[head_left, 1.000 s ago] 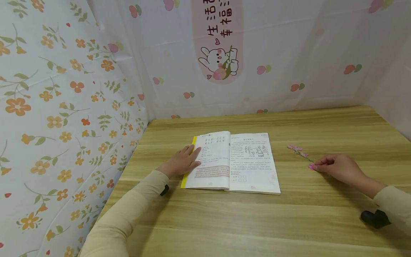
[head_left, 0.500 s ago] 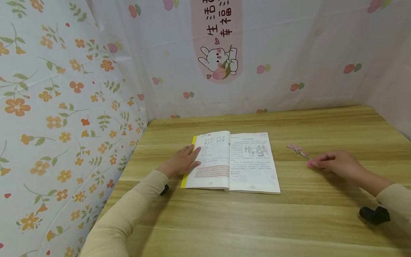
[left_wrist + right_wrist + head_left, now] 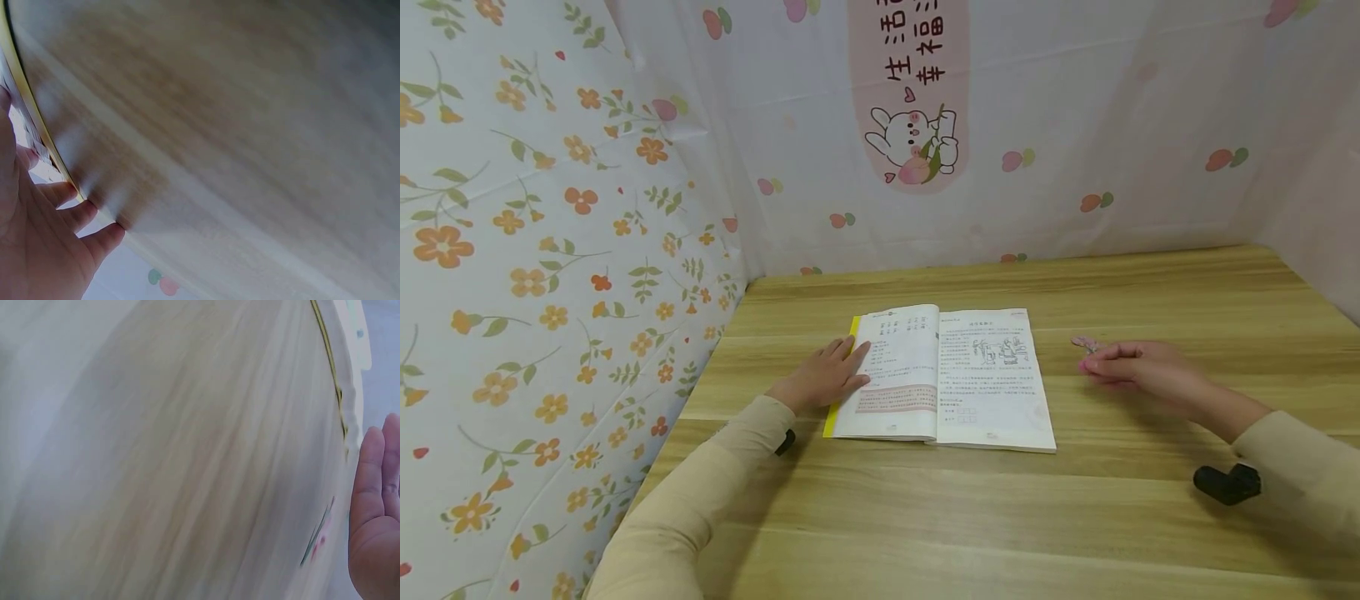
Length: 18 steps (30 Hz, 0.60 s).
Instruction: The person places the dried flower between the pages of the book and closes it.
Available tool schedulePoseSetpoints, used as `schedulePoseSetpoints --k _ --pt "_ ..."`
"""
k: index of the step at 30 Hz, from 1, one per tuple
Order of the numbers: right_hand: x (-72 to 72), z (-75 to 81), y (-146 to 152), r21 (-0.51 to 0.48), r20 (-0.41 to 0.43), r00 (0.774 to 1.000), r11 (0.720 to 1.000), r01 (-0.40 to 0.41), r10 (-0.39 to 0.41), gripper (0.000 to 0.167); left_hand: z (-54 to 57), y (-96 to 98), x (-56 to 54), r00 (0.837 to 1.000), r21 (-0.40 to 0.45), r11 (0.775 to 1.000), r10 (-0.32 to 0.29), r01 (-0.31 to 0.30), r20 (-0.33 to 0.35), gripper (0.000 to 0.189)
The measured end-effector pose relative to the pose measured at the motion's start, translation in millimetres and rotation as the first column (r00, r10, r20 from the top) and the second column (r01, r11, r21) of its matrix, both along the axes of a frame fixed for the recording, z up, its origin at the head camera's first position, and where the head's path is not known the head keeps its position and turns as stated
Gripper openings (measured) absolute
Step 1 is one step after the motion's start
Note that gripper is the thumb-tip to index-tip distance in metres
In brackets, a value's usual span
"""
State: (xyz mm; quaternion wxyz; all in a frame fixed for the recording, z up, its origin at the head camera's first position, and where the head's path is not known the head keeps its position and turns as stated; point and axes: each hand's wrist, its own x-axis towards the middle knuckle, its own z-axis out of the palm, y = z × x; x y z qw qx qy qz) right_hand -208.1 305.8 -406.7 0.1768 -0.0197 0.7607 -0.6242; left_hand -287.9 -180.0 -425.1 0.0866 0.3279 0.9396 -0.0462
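Note:
An open book (image 3: pixel 985 383) with a yellow cover edge lies on the wooden table. In the head view my left hand (image 3: pixel 823 377) rests over its left edge, fingers spread on the page; the left wrist view shows those fingers (image 3: pixel 78 215) extended. To the right of the book, my right hand (image 3: pixel 1157 371) pinches a small bright pink piece (image 3: pixel 1084 365), mostly hidden by the fingers. Beneath and just beyond the fingertips lies a pink flower sprig (image 3: pixel 1082 342), its stem covered by the hand in the head view. The right wrist view shows the green stem (image 3: pixel 315 534) beside the hand.
Black wrist camera mounts (image 3: pixel 1227 483) sit under the sleeves. A floral cloth (image 3: pixel 550 333) hangs at the left, and a cloth with a rabbit print (image 3: pixel 917 142) hangs behind the table (image 3: pixel 925 517).
My right hand has moved left and slightly away from me, carrying the pink piece over the sprig. The sprig's tip stays in place. My left hand and the book have not moved.

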Motion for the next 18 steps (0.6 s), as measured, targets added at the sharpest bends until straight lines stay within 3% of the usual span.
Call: schedulePoseSetpoints --k 8,18 --pt "-12.3 3.5 -34.3 -0.055 0.016 0.999 0.998 -0.039 0.04 0.028 -0.5 -0.6 -0.6 1.0 -0.014 1.0 0.003 -0.003 0.002 0.068" --pt "-26.2 8.3 -80.3 -0.112 0.044 0.999 0.993 -0.02 0.025 0.02 -0.7 -0.8 -0.4 1.0 -0.014 1.0 0.021 -0.021 0.005 0.068"
